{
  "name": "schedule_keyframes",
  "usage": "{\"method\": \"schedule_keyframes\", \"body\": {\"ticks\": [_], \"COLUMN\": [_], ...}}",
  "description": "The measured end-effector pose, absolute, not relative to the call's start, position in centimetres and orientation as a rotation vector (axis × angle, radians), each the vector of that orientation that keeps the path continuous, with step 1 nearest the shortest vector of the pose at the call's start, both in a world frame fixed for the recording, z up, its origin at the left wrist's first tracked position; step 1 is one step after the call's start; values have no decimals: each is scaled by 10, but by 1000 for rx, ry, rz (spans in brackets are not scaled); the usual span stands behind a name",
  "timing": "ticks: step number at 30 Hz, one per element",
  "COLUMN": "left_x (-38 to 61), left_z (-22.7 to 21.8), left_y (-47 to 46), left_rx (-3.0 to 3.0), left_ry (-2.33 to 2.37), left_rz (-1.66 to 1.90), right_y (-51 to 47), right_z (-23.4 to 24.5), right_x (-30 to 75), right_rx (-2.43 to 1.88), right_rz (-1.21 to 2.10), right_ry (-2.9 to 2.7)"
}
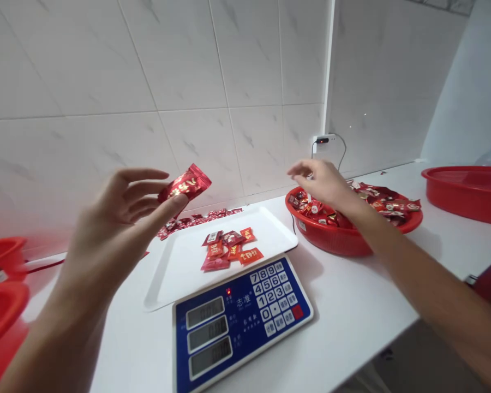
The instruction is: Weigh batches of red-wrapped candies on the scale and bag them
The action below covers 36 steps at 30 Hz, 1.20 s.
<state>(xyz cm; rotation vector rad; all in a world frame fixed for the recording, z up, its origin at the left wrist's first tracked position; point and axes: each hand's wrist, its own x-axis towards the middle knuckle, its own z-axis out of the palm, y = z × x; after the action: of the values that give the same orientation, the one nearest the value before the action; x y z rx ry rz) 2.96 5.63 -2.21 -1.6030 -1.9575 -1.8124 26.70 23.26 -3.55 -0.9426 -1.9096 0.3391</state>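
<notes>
My left hand (118, 234) is closed on a small red wrapped candy (188, 184), holding it up between thumb and fingers at the left of the scale tray. My right hand (321, 180) hovers over the near left part of a round red basket (339, 240) full of wrapped candies (387, 202). Its fingers are loosely bent and apart, with nothing visible in them. Several red and orange candy packets (231, 248) lie in a loose heap on the white tray (180, 273) of a blue digital scale (245, 322).
More red packets (200, 219) lie in a row behind the tray, along the tiled wall (188, 82). Another red basket (466, 191) stands at the far right. Red containers (0, 305) are at the left edge. A plugged cord (323, 141) hangs from the wall outlet.
</notes>
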Motion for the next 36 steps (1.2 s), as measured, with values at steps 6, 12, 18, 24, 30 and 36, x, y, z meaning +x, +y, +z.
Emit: {"method": "schedule_keyframes", "body": {"ticks": [6, 12, 18, 24, 30, 36], "left_x": [34, 32, 53, 102, 102, 53], "left_z": [-24, -30, -23, -8, -8, -23], "left_y": [62, 60, 76, 169, 145, 101], "left_rx": [-1711, -1750, -1857, -2484, -2685, -2365], "left_ry": [-1921, -1954, -1845, -1872, -1698, -1837], "left_rz": [-1883, -1773, -1908, -1575, -1531, -1371], "right_y": [274, 273, 272, 226, 171, 177], "right_z": [-43, -59, -39, -4, -19, -50], "right_x": [301, 277, 297, 335, 294, 218], "right_rx": [-1352, -1442, -1539, -1290, -726, -474], "right_rz": [108, -284, -202, -190, 113, 514], "right_ry": [-2451, -2648, -2536, -1550, -1787, -2139]}}
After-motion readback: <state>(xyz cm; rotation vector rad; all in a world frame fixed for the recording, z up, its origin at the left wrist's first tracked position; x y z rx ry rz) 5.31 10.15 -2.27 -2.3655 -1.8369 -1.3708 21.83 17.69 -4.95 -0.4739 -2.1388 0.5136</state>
